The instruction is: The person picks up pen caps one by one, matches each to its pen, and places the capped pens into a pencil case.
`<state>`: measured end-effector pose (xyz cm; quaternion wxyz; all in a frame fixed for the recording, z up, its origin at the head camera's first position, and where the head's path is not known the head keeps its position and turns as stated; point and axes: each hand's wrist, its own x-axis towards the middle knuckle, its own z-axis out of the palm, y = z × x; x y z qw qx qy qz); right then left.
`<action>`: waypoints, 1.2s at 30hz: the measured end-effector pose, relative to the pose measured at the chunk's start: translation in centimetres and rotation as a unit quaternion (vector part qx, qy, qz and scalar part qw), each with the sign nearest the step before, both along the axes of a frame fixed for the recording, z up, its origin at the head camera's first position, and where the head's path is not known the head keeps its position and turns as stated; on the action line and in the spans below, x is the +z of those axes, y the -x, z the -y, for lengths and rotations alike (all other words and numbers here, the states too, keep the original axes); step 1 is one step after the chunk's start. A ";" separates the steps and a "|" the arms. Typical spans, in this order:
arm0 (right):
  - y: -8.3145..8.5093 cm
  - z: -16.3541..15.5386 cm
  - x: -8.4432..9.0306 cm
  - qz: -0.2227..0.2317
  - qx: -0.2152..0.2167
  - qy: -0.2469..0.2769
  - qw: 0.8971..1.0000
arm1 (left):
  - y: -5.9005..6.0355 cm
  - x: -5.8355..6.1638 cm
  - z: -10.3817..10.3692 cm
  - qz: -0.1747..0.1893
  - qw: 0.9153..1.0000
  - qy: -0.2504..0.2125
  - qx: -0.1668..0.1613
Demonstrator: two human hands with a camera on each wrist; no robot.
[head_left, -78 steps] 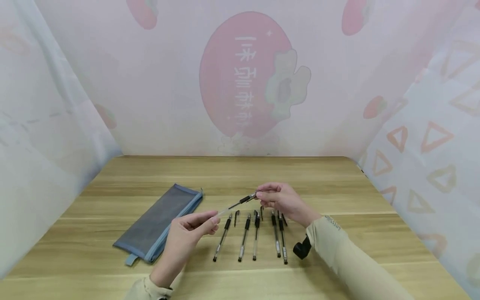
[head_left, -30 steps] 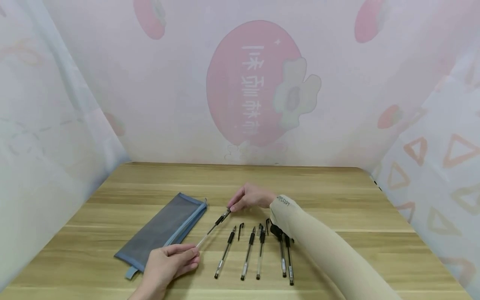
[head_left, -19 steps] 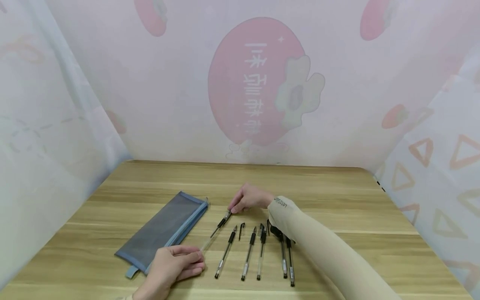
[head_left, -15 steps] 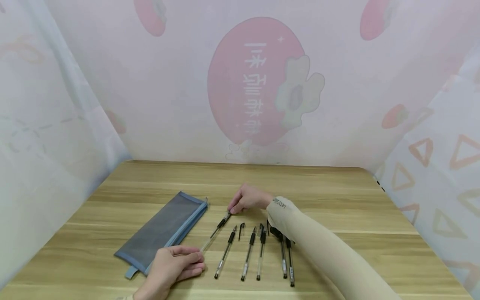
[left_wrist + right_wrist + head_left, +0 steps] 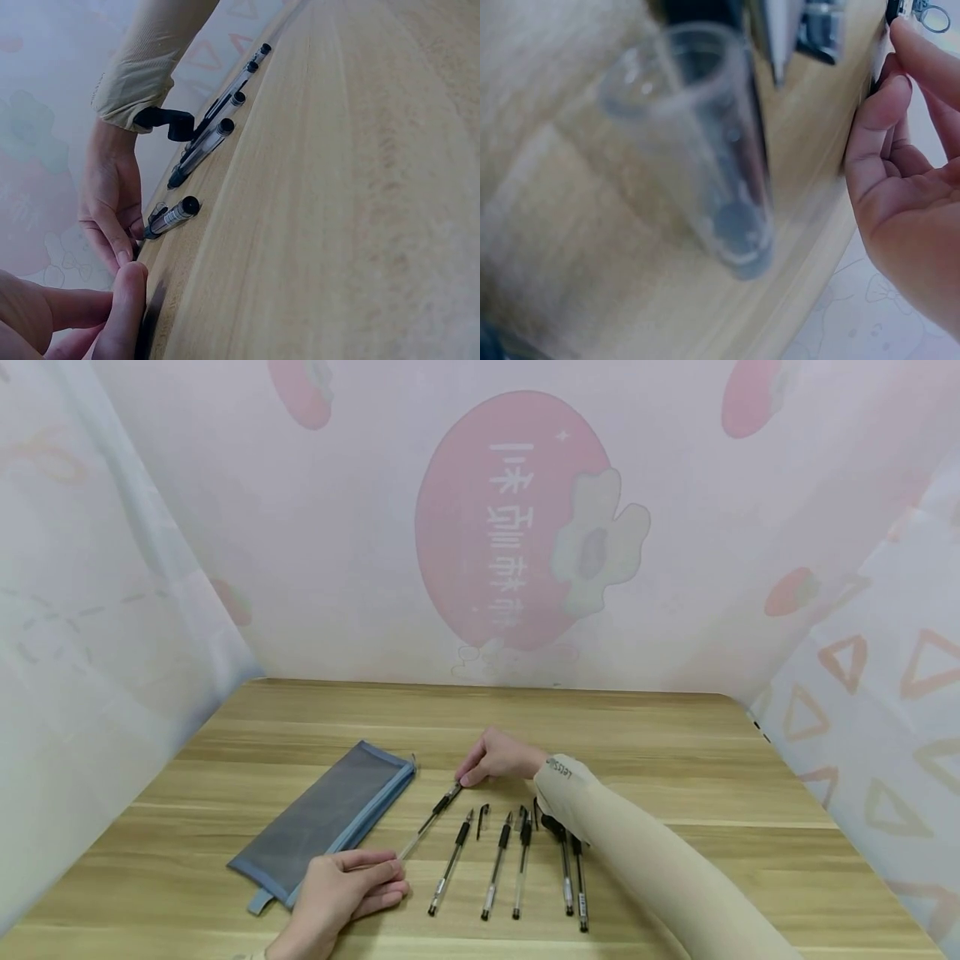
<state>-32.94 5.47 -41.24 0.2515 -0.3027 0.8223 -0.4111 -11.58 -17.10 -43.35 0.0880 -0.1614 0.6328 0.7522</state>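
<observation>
A clear-barrelled gel pen with a black grip (image 5: 444, 804) slants low over the table, left of the row of pens. My left hand (image 5: 348, 885) pinches its rear end between thumb and fingers. At the front end, my right hand (image 5: 495, 758) pinches it with thumb and fingertips, which hide the very tip. Both hands nearly meet in the left wrist view, the left hand (image 5: 82, 319) at the bottom and the right hand (image 5: 112, 199) beyond it. My right hand (image 5: 907, 157) fills the right side of its own wrist view.
Several similar pens (image 5: 497, 868) lie in a row, with loose black-clipped caps (image 5: 482, 821) near their tips. A blurred clear cap (image 5: 705, 150) looms in the right wrist view. The grey mesh pouch (image 5: 322, 810) with blue zip edge lies left. My right sleeve crosses over the right-hand pens.
Both hands have carried the pen left and down from above the row to beside the pouch. Over the last half second they have hardly moved.
</observation>
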 end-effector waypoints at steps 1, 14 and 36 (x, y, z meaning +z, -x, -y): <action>0.0 0.0 0.0 -0.001 0.001 0.000 1.000 | 0.0 0.0 0.0 0.000 1.000 -0.001 0.000; 0.2 0.3 -0.1 -0.004 0.011 0.004 1.000 | 0.0 0.0 0.2 0.005 1.000 -0.009 0.008; 0.8 -2.7 2.1 -0.037 0.057 0.038 0.997 | 0.6 2.4 -0.3 -0.089 0.995 0.043 -0.018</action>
